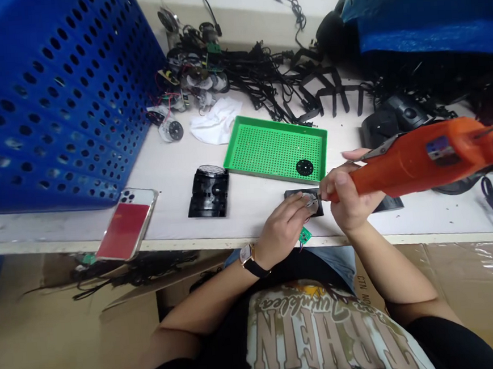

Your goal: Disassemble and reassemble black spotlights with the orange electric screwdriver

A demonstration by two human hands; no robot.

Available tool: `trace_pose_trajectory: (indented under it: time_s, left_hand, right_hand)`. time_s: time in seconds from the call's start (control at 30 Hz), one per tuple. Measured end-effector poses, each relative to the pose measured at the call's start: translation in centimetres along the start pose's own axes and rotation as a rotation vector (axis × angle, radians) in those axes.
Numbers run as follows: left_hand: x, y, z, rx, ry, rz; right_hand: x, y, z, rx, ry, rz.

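Observation:
My right hand (pixel 346 192) is wrapped round the front of an orange electric screwdriver (pixel 423 156), whose tip points left onto a small black part (pixel 301 194) lying near the table's front edge. My left hand (pixel 283 228), with a watch on its wrist, is closed on that black part and holds it down beside the tip. A small green circuit board (pixel 304 235) hangs just under my left hand at the table edge.
A green perforated tray (pixel 275 148) with a black disc (pixel 304 167) lies behind my hands. A black housing (pixel 209 192) and a red phone (pixel 126 223) lie to the left, under a blue perforated crate (pixel 52 97). Black cables, brackets and motors crowd the back.

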State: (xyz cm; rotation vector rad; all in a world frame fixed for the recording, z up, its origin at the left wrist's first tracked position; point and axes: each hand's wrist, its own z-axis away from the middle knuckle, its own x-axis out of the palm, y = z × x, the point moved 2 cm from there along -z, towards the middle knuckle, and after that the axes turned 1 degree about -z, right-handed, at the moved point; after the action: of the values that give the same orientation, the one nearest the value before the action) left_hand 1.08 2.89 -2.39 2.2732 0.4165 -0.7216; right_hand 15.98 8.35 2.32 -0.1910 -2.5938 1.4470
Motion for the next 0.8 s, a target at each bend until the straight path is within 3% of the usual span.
trace_pose_trajectory:
  time_s: [0.33, 0.53, 0.8]
  left_hand:
    - [-0.4, 0.1, 0.1, 0.01, -0.032, -0.007]
    - [-0.4, 0.1, 0.4, 0.002, -0.04, -0.007]
    - [-0.3, -0.1, 0.5, 0.008, -0.041, 0.001]
  right_hand:
    - [-1.1, -5.5, -5.3, 0.055, 0.006, -0.179]
    - [-0.4, -5.7, -4.9, 0.041, 0.007, -0.175]
    - [-2.6, -5.5, -3.6, 0.163, -0.153, -0.23]
